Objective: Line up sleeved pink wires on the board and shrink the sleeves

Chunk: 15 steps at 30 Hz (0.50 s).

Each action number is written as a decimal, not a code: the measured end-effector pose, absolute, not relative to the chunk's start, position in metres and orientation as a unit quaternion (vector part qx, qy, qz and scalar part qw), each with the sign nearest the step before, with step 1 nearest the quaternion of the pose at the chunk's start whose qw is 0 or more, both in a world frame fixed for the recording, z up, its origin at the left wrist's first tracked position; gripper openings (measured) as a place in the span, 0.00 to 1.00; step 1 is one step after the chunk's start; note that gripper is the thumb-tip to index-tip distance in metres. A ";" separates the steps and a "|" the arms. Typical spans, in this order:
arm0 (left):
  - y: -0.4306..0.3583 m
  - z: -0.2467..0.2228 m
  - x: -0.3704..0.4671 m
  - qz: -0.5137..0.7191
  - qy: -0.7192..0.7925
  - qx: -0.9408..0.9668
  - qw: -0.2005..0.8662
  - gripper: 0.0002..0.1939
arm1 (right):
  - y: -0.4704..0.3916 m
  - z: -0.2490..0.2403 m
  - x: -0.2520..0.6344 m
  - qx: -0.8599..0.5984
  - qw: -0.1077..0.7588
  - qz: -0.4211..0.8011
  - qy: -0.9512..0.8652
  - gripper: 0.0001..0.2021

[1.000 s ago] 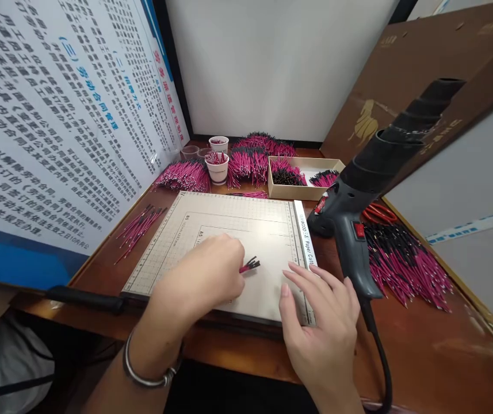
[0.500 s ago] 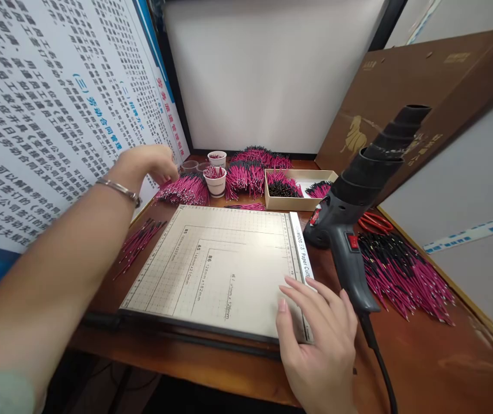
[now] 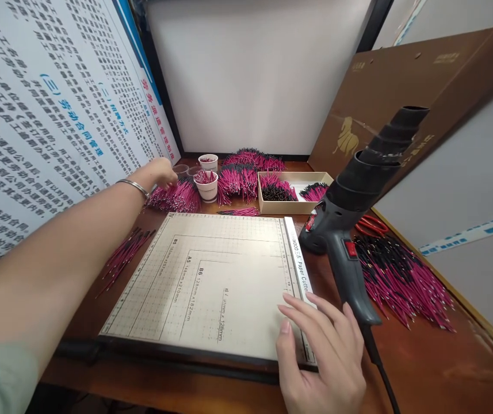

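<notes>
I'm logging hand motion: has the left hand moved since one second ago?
Yes, the left hand has gone from over the paper cutter to the wire pile beyond its far left corner.

On the surface (image 3: 440,368), the paper cutter (image 3: 237,276) lies before heaped wires (image 3: 238,183), cups (image 3: 207,190) and a tray (image 3: 285,208). The heat gun (image 3: 344,270) sits to its right, with what may be pliers (image 3: 373,230) partly hidden behind.

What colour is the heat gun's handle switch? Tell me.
The handle switch is red; head view.

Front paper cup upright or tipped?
Upright: the paper cup stands rim up, pink pieces poking out, beside the wire pile at the left hand.
</notes>
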State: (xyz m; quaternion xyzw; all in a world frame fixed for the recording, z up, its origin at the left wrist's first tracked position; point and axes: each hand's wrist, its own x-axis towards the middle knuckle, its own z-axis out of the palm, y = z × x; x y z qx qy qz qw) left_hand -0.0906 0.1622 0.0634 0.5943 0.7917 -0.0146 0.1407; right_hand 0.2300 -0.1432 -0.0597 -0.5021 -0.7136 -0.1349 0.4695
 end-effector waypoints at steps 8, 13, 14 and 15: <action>0.077 0.070 -0.093 0.086 0.799 0.577 0.143 0.17 | -0.142 -0.058 0.228 -0.508 0.469 -0.118 -0.713 0.05; 0.001 0.054 -0.108 0.009 0.794 0.602 0.088 0.13 | -0.143 -0.056 0.222 -0.521 0.481 -0.092 -0.699 0.05; -0.010 0.049 -0.112 -0.009 0.792 0.605 0.079 0.13 | -0.143 -0.056 0.221 -0.521 0.480 -0.087 -0.701 0.05; -0.019 0.043 -0.117 -0.028 0.795 0.602 0.069 0.13 | -0.143 -0.056 0.221 -0.522 0.479 -0.082 -0.701 0.06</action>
